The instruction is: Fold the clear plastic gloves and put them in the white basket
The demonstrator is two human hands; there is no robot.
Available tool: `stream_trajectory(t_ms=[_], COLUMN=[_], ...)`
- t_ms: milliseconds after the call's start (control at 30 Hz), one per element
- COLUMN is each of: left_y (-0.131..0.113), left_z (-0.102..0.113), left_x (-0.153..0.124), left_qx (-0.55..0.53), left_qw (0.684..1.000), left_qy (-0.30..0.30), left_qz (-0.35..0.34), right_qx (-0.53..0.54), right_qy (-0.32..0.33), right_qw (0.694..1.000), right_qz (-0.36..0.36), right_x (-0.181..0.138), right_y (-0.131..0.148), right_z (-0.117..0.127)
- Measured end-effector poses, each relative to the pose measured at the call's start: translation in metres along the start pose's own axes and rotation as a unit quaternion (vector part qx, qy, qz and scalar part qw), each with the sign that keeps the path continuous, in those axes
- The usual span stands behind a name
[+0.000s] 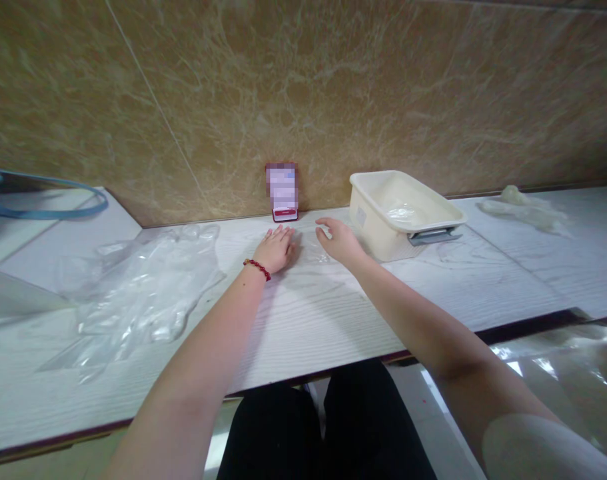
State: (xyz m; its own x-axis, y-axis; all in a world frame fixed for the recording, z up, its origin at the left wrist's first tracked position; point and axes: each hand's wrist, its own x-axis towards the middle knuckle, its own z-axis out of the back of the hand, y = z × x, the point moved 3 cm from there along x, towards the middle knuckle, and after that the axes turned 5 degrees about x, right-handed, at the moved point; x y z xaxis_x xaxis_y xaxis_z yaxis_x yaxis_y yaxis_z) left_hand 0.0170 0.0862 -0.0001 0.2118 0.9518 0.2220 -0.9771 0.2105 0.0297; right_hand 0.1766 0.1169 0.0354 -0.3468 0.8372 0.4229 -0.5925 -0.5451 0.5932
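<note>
Looking from the left edge, we see a blue-rimmed container (43, 200) at the far end of the white table (308, 320), and nearer the middle a heap of clear plastic bags (143, 287) lying crumpled and flat. Our left hand (276, 249), with a red bead bracelet (256, 268) on its wrist, rests palm down on the tabletop, fingers stretched out and close together, clamped on nothing. Between our two hands lies a thin clear plastic sheet (310, 252), hard to make out against the wood grain; the left fingertips touch its edge. Behind it a small red-based card (282, 192) leans upright against the marbled wall (303, 87). Our right hand (339, 240) lies on the sheet's other side, fingers loosely curled and slightly apart; we cannot tell whether they pinch the film. Just beside that hand stands a cream plastic basin (408, 213) on a grey scale (436, 235). Farther right, a crumpled clear bag (523, 208) sits well apart.
</note>
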Motion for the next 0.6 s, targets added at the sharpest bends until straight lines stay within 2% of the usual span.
stream_trajectory(t_ms=[133,333,433,600], left_y=[-0.002,-0.002,-0.002,-0.002], left_z=[-0.001,-0.009,-0.011,-0.015], left_x=[0.000,0.002,0.001,0.002], left_qx=[0.006,0.019,0.011,0.001], left_qw=[1.000,0.998,0.998,0.997], left_qy=[0.001,0.043,0.059,0.076], left_qz=[-0.009,-0.028,-0.036,-0.011], right_qx=[-0.039,-0.059,-0.075,-0.109], right_qy=[0.050,0.146,0.150,0.156], right_qw=[0.998,0.987,0.986,0.982], right_qz=[-0.024,-0.019,0.002,0.020], right_x=[0.012,0.013,0.007,0.000], right_y=[0.015,0.027,0.023,0.013], right_z=[-0.013,-0.067,-0.080,-0.083])
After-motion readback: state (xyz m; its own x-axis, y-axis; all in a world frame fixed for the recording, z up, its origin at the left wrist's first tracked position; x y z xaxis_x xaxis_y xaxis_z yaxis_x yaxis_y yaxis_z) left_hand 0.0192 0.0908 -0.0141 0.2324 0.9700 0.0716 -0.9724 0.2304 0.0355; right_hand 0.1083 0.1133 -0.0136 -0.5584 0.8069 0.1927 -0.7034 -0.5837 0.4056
